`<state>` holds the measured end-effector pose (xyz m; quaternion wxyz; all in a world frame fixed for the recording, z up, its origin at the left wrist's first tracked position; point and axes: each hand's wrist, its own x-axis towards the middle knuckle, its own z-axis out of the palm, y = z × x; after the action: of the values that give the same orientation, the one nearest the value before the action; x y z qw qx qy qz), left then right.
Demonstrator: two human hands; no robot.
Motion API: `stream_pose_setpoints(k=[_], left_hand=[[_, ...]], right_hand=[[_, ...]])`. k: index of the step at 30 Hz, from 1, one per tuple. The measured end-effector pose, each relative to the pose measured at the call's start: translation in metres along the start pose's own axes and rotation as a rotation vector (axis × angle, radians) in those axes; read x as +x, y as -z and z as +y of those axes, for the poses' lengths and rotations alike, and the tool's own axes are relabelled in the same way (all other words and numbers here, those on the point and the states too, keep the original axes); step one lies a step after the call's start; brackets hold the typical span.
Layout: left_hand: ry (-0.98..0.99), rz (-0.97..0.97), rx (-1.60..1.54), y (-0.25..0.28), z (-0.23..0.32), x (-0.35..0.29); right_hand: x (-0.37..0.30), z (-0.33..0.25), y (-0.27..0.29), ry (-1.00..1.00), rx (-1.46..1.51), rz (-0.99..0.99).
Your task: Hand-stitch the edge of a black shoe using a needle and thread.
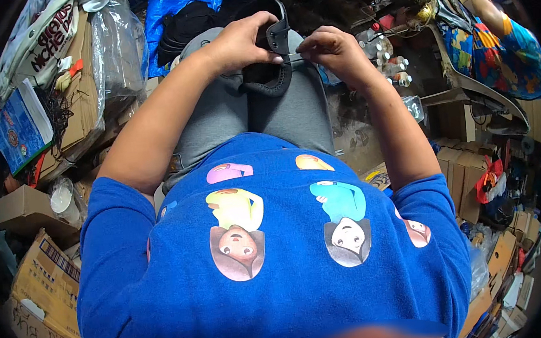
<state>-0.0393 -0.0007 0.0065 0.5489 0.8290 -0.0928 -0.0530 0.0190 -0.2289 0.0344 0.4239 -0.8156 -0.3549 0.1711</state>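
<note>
A black leather shoe upper point(268, 83) with metal eyelets and a rounded, stitched lower edge is held above my grey-trousered knees. My left hand point(241, 44) grips it from the left, thumb low and fingers curled over the top. Just to its right, my right hand point(335, 51) is closed in a pinch, thumb against forefinger. A thin pale strand point(294, 57) runs from that pinch to the edge of the upper by my left thumb. Whether it is thread or a needle is too small to tell. Part of the upper is hidden behind my left fingers.
Black pieces point(189, 26) lie on a blue plastic sheet point(159, 3) beyond my left hand. Several small bottles point(393, 67) stand right of my right hand. Farther right is another person's arm point(494, 18) in a colourful sleeve. Cardboard boxes point(29, 210) crowd the left.
</note>
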Motion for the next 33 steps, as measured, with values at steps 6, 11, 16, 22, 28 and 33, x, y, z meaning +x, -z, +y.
stream_pose_setpoints(k=[6,11,16,22,28,33], left_hand=[[-0.023,-0.159,0.326,0.005,0.008,0.011],[0.151,-0.193,0.000,0.003,0.003,0.010],[0.156,-0.211,-0.233,-0.001,-0.006,0.011],[0.152,-0.240,-0.367,-0.002,-0.008,0.011],[0.021,-0.379,-0.051,0.009,-0.001,0.009],[-0.009,-0.470,0.163,0.013,0.011,0.007]], right_hand=[[0.008,0.007,0.002,0.065,-0.169,-0.104],[0.013,0.002,0.007,0.215,-0.348,-0.131],[0.012,0.008,0.003,0.189,-0.267,-0.147],[0.000,0.022,-0.015,0.066,0.001,-0.077],[-0.020,0.005,-0.019,0.164,-0.179,0.002],[-0.020,0.005,-0.022,0.184,-0.235,0.021]])
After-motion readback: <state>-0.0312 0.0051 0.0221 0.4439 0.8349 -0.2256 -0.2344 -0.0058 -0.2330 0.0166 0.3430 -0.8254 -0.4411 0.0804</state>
